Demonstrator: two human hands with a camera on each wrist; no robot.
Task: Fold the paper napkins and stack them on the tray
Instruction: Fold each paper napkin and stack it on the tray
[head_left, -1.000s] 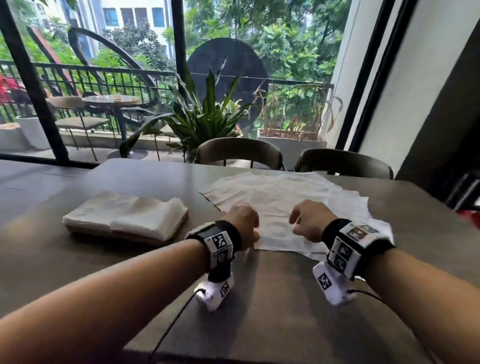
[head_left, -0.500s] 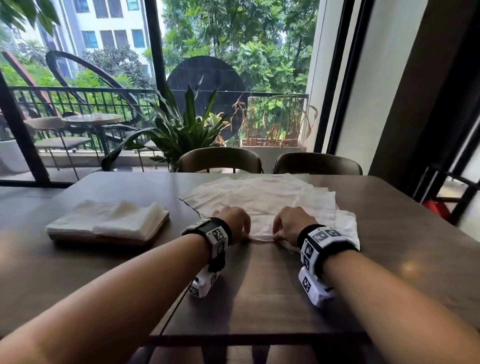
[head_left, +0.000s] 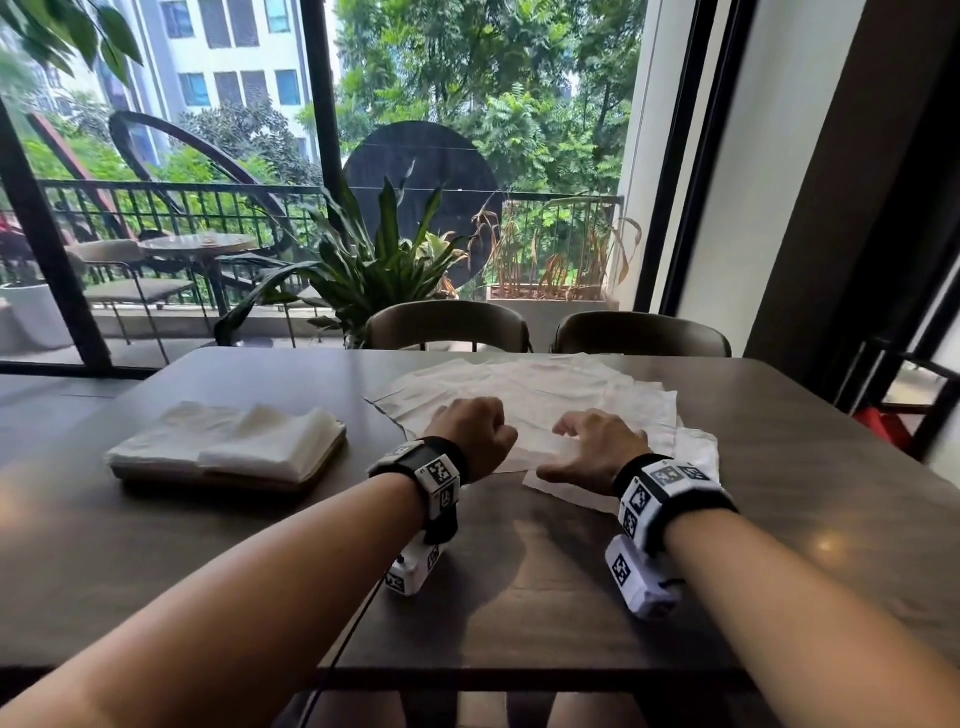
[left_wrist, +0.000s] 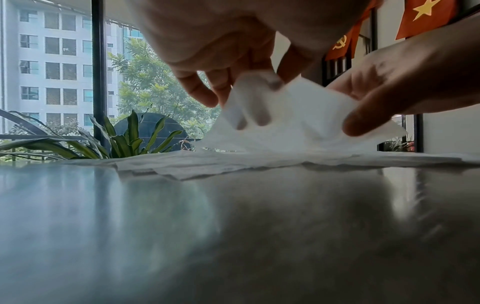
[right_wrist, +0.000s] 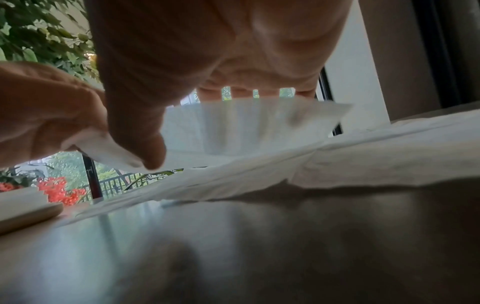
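Note:
Several unfolded white paper napkins (head_left: 550, 389) lie spread on the dark table in front of me. My left hand (head_left: 475, 436) pinches the near edge of the top napkin (left_wrist: 293, 115) and holds it a little off the pile. My right hand (head_left: 592, 447), just to the right, holds the same edge (right_wrist: 246, 131) with its thumb in front and its fingers behind the sheet. At the left, a wooden tray (head_left: 223, 482) carries a stack of folded napkins (head_left: 234, 441).
The dark table (head_left: 519, 571) runs to its near edge below my forearms. Two chairs (head_left: 447, 325) stand at the far side, with a potted plant and a window behind. A dark wall and a metal rack (head_left: 904, 405) are on the right.
Both hands have raised the near edge of the top napkin off the pile. My right hand has spread its fingers and moved slightly right. The head view has shifted.

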